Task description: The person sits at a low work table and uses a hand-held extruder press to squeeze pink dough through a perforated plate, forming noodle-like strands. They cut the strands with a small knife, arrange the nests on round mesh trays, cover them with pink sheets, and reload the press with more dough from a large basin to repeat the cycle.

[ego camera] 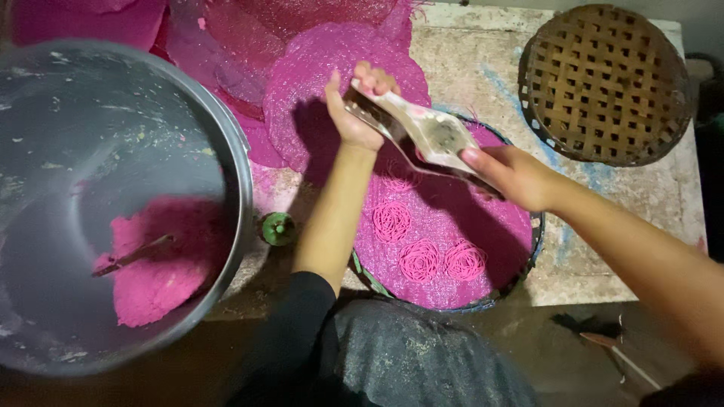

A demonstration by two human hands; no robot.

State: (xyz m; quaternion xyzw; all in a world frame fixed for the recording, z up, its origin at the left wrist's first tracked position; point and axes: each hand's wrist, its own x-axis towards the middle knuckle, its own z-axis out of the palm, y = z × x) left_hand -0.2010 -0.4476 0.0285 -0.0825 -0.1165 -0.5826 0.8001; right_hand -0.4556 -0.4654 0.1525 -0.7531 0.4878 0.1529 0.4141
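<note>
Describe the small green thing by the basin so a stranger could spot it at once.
Start at the large grey basin holding pink dough on the left. Just off its right rim, between it and the round pink-lined tray, stands a small green round object beside the left forearm. It is the only green piece among pink and grey neighbours.

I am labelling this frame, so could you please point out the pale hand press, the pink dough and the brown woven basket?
pale hand press (437, 136), head view, middle body.
pink dough (162, 275), head view, mound's centre.
brown woven basket (603, 79), head view, lattice centre.

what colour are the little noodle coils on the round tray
Bright pink, like the cloth beneath the noodle coils; the head view shows them.
</note>
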